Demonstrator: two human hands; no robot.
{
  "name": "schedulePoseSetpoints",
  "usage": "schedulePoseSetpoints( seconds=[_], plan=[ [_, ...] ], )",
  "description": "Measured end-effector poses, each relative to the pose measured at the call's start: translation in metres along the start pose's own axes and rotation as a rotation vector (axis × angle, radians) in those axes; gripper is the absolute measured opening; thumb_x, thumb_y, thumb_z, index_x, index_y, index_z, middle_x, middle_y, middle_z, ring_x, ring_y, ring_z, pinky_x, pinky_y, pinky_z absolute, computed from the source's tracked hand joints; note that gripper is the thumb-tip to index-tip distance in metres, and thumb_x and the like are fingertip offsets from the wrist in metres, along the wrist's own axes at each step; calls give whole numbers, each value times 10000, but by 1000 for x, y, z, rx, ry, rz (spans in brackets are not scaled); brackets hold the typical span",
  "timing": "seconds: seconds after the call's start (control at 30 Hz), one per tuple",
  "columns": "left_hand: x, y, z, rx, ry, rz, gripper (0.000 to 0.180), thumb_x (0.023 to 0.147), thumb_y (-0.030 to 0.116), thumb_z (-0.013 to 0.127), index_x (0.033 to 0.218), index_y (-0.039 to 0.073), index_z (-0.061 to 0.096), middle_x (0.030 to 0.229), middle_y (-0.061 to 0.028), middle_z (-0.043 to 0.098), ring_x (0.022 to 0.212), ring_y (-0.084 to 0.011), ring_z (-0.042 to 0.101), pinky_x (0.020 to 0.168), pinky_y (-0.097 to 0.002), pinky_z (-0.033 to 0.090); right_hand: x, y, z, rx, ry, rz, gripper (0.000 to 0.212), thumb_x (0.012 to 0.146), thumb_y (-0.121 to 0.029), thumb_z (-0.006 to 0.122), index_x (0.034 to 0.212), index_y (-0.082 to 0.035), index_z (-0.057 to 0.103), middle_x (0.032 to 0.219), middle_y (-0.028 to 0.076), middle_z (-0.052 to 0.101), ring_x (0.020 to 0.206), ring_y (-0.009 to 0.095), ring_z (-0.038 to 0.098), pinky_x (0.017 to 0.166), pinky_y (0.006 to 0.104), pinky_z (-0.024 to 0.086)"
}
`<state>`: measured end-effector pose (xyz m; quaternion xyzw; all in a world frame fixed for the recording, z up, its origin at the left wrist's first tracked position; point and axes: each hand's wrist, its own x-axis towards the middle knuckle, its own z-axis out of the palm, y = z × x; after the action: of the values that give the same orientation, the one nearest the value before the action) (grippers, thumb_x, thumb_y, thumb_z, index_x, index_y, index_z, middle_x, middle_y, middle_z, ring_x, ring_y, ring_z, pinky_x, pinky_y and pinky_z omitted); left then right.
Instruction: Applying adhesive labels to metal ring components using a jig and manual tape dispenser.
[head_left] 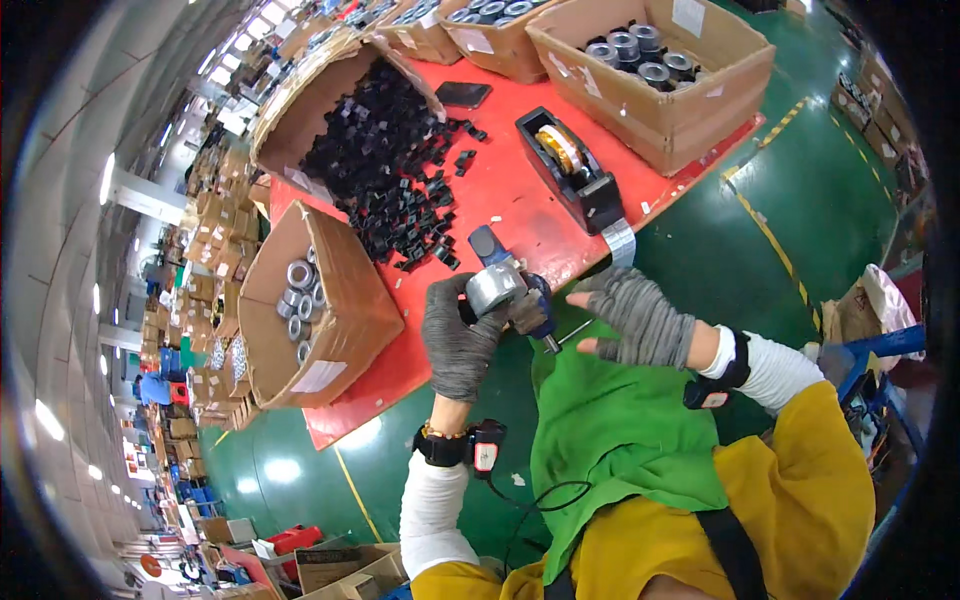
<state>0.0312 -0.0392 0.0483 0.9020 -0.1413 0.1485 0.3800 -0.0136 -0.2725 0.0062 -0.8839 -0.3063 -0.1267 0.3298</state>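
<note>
The left hand, grey-gloved, curls its fingers in a grip, its wrist nearly in line with the white-sleeved left forearm. The right hand, also grey-gloved, hangs apart from it, loosely spread, 2 bare fingertips pointing left. The right forearm slants inward from a bent elbow.
</note>
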Motion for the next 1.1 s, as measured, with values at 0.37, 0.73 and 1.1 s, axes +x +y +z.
schedulePoseSetpoints(
  seconds=[0.37, 0.73, 1.1],
  plan=[
    [5, 3, 5, 27, -7, -39, 415, 648, 165, 757, 973, 24, 542, 807, -87, 572, 679, -175, 552, 603, -292, 468, -5, -2, 37, -145, -209, 97, 505, 760, -446, 547, 1079, -54, 559, 1022, 162, 570, 967, 326, 523, 840, 429, 395],
    [12, -5, 13, -53, -3, 34, 391, 596, 98, 740, 920, 16, 538, 787, -94, 487, 658, -209, 514, 588, -312, 449, -16, -4, 77, 27, -254, 269, 416, 760, -387, 570, 984, -38, 540, 833, 180, 581, 735, 343, 570, 640, 431, 441],
    [13, 5, 10, -33, -27, 47, 527, 617, 182, 775, 1048, 21, 517, 864, -99, 511, 686, -189, 518, 614, -302, 453, -28, -19, 140, 573, 28, 269, 459, 792, -369, 550, 1090, -27, 477, 968, 207, 556, 843, 362, 552, 733, 416, 455]
  ],
)
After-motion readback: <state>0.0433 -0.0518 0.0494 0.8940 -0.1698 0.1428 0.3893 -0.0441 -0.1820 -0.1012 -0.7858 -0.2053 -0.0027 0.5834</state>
